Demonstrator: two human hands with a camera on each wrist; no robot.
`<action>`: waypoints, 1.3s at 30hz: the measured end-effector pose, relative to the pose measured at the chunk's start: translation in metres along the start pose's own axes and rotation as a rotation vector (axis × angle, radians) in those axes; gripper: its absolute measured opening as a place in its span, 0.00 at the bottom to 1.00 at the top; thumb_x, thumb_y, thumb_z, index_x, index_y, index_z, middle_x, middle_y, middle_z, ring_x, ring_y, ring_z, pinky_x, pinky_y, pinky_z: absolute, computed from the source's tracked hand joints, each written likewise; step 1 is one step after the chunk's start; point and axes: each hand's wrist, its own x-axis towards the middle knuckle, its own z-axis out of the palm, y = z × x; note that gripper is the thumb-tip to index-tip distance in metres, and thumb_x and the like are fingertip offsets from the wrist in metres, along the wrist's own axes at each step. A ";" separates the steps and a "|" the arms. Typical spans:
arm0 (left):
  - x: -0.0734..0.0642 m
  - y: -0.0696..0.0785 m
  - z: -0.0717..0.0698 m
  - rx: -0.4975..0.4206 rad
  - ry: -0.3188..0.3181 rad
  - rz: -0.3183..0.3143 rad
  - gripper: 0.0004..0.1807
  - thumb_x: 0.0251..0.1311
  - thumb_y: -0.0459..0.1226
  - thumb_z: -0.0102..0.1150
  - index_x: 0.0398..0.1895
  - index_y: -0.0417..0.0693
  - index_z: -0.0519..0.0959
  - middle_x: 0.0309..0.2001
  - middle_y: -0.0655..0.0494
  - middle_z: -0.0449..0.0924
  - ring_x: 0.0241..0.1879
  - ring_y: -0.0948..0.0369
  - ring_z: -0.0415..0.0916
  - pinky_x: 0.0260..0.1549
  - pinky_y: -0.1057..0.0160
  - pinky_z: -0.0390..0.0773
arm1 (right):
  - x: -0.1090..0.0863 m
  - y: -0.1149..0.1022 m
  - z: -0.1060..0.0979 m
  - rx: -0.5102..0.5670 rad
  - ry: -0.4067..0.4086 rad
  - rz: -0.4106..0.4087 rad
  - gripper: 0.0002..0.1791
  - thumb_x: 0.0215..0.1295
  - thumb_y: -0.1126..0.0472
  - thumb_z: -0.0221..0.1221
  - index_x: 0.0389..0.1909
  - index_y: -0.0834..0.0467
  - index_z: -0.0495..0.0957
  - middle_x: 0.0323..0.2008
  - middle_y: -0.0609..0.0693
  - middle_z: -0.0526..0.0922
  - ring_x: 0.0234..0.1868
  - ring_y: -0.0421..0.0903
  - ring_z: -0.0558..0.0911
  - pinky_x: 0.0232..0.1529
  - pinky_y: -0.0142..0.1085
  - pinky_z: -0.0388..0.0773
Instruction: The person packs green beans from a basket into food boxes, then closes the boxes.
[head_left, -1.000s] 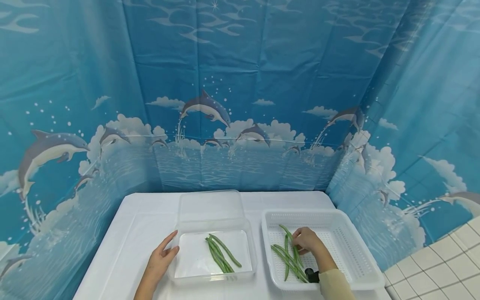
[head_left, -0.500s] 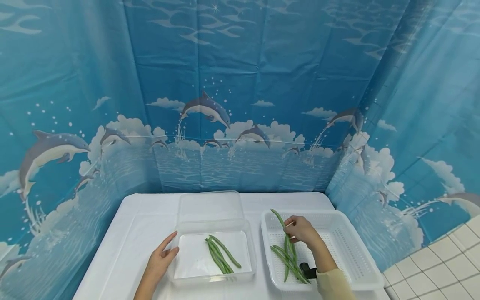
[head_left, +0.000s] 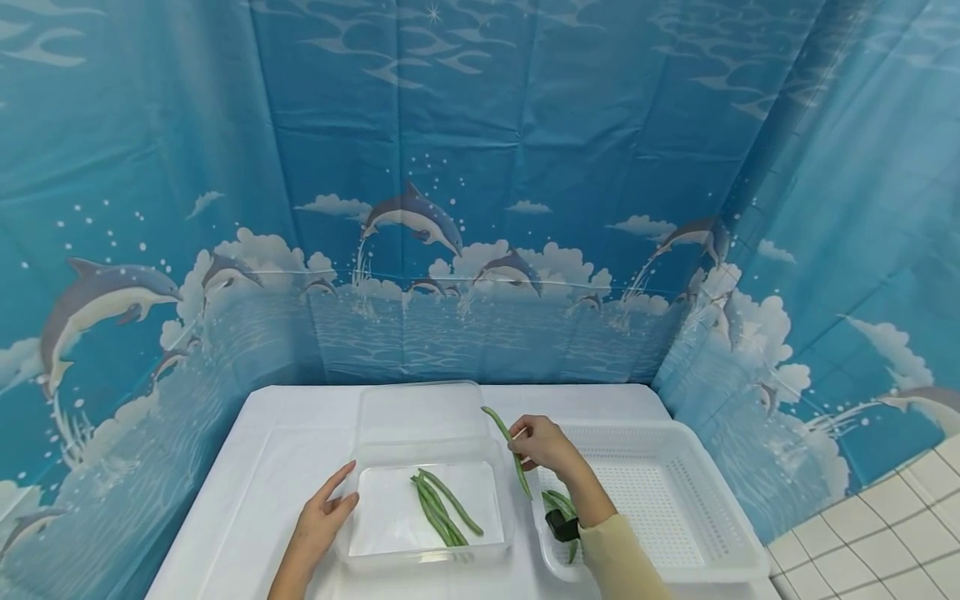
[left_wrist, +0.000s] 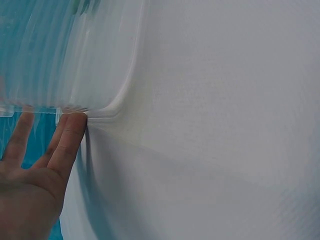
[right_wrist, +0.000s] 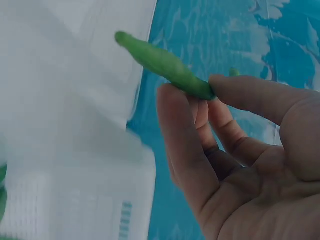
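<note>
the right hand (head_left: 543,446) pinches one green bean (head_left: 520,471) between thumb and fingers, just right of the clear box (head_left: 386,512). the left hand (head_left: 318,521), fingers straightish, gripping nothing, touches the box's left side. the bean seems light, firm yet snappable, best held mid-length. a bean bunch (head_left: 435,510) lies inside the box; loose beans (head_left: 557,498) sit in the white basket (head_left: 652,517) right of it.

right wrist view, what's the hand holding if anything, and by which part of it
A green bean, pinched around its middle between the thumb and fingers of the right hand; both ends stick out free.
</note>
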 end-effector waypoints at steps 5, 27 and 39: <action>0.000 0.000 -0.001 -0.003 0.001 -0.004 0.33 0.75 0.47 0.61 0.81 0.63 0.66 0.80 0.36 0.63 0.69 0.32 0.76 0.57 0.34 0.85 | 0.011 -0.012 0.030 0.000 -0.084 -0.030 0.07 0.69 0.68 0.64 0.45 0.64 0.81 0.31 0.54 0.82 0.30 0.46 0.85 0.34 0.44 0.92; 0.000 0.001 -0.002 -0.029 -0.032 -0.013 0.33 0.75 0.48 0.61 0.81 0.66 0.66 0.80 0.35 0.64 0.70 0.33 0.75 0.59 0.33 0.84 | 0.040 -0.010 0.118 -0.096 -0.250 0.025 0.04 0.62 0.72 0.66 0.37 0.64 0.82 0.25 0.52 0.83 0.26 0.45 0.84 0.31 0.46 0.92; -0.002 0.003 -0.002 -0.018 -0.025 -0.024 0.33 0.75 0.48 0.61 0.81 0.66 0.66 0.81 0.37 0.63 0.70 0.34 0.75 0.59 0.31 0.83 | 0.043 -0.010 0.131 -0.161 -0.248 0.061 0.05 0.63 0.73 0.67 0.32 0.62 0.81 0.24 0.52 0.81 0.25 0.44 0.82 0.36 0.48 0.93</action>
